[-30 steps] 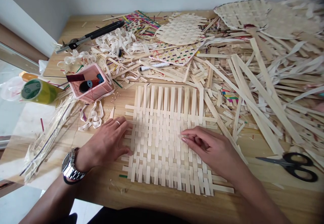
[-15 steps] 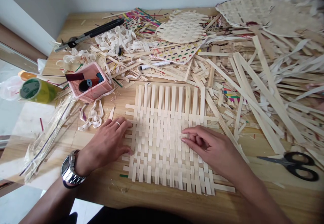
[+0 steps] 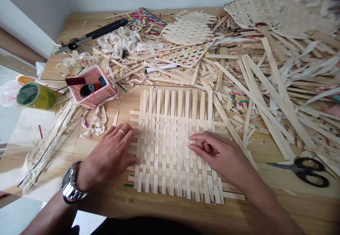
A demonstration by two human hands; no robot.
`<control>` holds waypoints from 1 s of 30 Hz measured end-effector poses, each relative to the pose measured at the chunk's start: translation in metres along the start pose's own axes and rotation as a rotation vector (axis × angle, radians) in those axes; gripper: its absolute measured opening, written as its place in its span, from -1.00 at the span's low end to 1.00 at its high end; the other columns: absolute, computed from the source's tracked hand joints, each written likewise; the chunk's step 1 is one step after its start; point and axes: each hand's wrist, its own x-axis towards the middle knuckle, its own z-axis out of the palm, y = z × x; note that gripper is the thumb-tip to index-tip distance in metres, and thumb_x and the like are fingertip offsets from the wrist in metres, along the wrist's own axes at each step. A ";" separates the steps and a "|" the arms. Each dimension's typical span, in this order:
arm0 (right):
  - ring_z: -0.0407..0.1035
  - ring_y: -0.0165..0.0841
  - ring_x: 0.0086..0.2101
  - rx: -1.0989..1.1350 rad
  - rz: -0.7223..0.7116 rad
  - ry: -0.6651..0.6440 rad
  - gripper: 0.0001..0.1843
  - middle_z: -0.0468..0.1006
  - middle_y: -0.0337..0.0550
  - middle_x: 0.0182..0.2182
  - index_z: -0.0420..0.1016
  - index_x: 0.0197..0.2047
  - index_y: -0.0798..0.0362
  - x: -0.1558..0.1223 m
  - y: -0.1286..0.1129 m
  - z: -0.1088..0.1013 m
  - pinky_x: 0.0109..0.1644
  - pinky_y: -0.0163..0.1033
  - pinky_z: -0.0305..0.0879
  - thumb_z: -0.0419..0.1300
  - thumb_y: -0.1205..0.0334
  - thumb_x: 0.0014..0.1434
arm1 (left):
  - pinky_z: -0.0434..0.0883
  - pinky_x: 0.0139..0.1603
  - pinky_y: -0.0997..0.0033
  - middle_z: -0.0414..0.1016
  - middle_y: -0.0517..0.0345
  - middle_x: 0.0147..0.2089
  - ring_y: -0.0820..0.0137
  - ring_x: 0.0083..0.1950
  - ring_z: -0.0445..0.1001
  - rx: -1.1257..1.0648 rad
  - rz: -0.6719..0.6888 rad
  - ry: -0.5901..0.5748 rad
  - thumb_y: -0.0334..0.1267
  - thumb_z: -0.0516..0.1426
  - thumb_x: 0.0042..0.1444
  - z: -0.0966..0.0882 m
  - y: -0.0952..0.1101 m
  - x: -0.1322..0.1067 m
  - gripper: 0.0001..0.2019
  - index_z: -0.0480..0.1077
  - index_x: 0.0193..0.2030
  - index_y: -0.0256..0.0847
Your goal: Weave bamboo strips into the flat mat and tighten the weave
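While looking down at the wooden surface (image 3: 106,201), see a woven mat (image 3: 164,146) of pale flat strips lying directly ahead, between both hands. Have the left hand (image 3: 113,153) at the mat's left edge, wearing a ring (image 3: 121,132) and, on the wrist, a silver-coloured watch (image 3: 71,183). Find that hand's grip released, thumb and fingers spread apart over the strip ends. Have the right hand (image 3: 223,153) over the right half of the mat, thumb and forefinger drawn near each other at the weave. Cannot tell from this angle, for the right grip, between a light pinch on a strip and a mere hover. Notice a green strip (image 3: 129,185) poking out at the near left corner. Spot black-handled scissors (image 3: 299,171) on the right, past the right forearm. Beyond the left hand, see a pink box (image 3: 98,96) holding spools (image 3: 91,87), a tangle of white ribbon (image 3: 99,125) just beside it, and a roll of yellow-green tape (image 3: 39,98) farther left. Across the back, see a black-and-white marker (image 3: 160,68) among loose strips (image 3: 265,111), and an oval woven piece (image 3: 188,27) partly overlapping a multicoloured one (image 3: 186,54).
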 end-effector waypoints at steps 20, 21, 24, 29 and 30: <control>0.62 -0.23 -0.30 -0.227 -0.157 -0.028 -0.75 0.67 -0.12 -0.18 0.41 0.17 0.05 0.011 -0.055 0.044 -0.36 -0.16 0.47 0.23 0.18 0.49 | 0.63 0.01 -0.02 0.58 -0.08 0.13 0.03 0.02 0.66 -0.078 -0.095 0.083 -0.14 0.52 0.12 0.018 0.025 0.001 -0.32 0.30 0.25 -0.19; 0.61 -0.24 -0.31 -0.218 -0.158 -0.020 -0.77 0.66 -0.13 -0.20 0.42 0.15 0.04 0.011 -0.055 0.043 -0.36 -0.17 0.46 0.23 0.19 0.49 | 0.63 -0.01 -0.01 0.58 -0.07 0.11 0.04 0.00 0.66 -0.086 -0.106 0.087 -0.15 0.51 0.12 0.018 0.026 0.002 -0.34 0.31 0.22 -0.18; 0.60 -0.27 -0.33 -0.197 -0.152 -0.021 -0.77 0.66 -0.15 -0.23 0.41 0.15 0.03 0.010 -0.055 0.041 -0.34 -0.19 0.43 0.25 0.21 0.48 | 0.63 -0.02 0.01 0.58 -0.06 0.09 0.05 -0.02 0.65 -0.102 -0.133 0.092 -0.19 0.50 0.13 0.018 0.028 0.003 -0.39 0.32 0.20 -0.18; 0.58 -0.27 -0.33 -0.178 -0.118 -0.035 -0.77 0.66 -0.17 -0.24 0.41 0.13 0.01 0.010 -0.057 0.040 -0.32 -0.19 0.40 0.27 0.23 0.47 | 0.62 -0.03 0.02 0.58 -0.06 0.07 0.03 -0.02 0.65 -0.095 -0.151 0.082 -0.23 0.52 0.10 0.018 0.030 0.005 -0.34 0.29 0.21 -0.17; 0.58 -0.28 -0.33 -0.175 -0.114 -0.035 -0.78 0.66 -0.17 -0.24 0.41 0.13 0.01 0.010 -0.057 0.040 -0.32 -0.19 0.39 0.26 0.23 0.47 | 0.62 -0.02 0.02 0.58 -0.06 0.07 0.04 -0.02 0.65 -0.096 -0.150 0.078 -0.23 0.52 0.09 0.018 0.030 0.005 -0.34 0.29 0.21 -0.17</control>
